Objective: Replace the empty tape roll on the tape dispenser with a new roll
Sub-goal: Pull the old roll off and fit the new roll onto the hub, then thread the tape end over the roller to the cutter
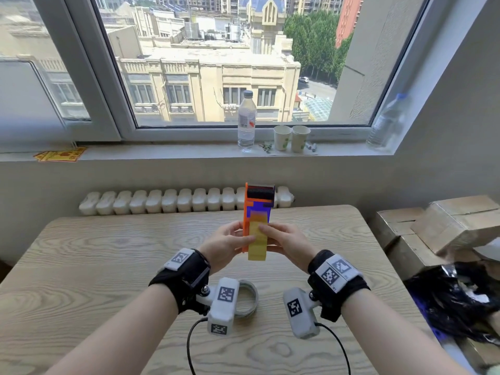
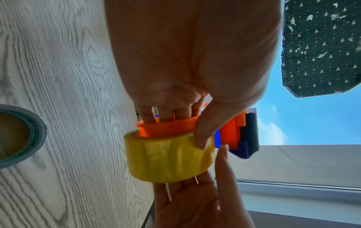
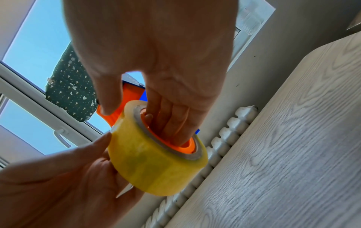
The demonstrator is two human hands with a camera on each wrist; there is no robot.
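Nearest you, the empty tape roll (image 1: 244, 298) lies flat on the table (image 1: 108, 253), just behind your left wrist, so the old core is already off. Above the table, both hands hold the tape dispenser (image 1: 258, 209) upright with the new roll (image 1: 257, 243) part way onto its orange hub (image 2: 168, 128). Your left hand (image 1: 226, 246) has its fingers curled into the hub's open end and its thumb on the roll's edge. Your right hand (image 1: 286, 243) has its fingers inside the hub from the other side, thumb against the orange frame. Keep the roll square to the hub and press evenly round its rim until it seats flush. Farther off, a water bottle (image 1: 246, 121) and paper cups (image 1: 290, 138) stand on the windowsill (image 1: 162, 152).
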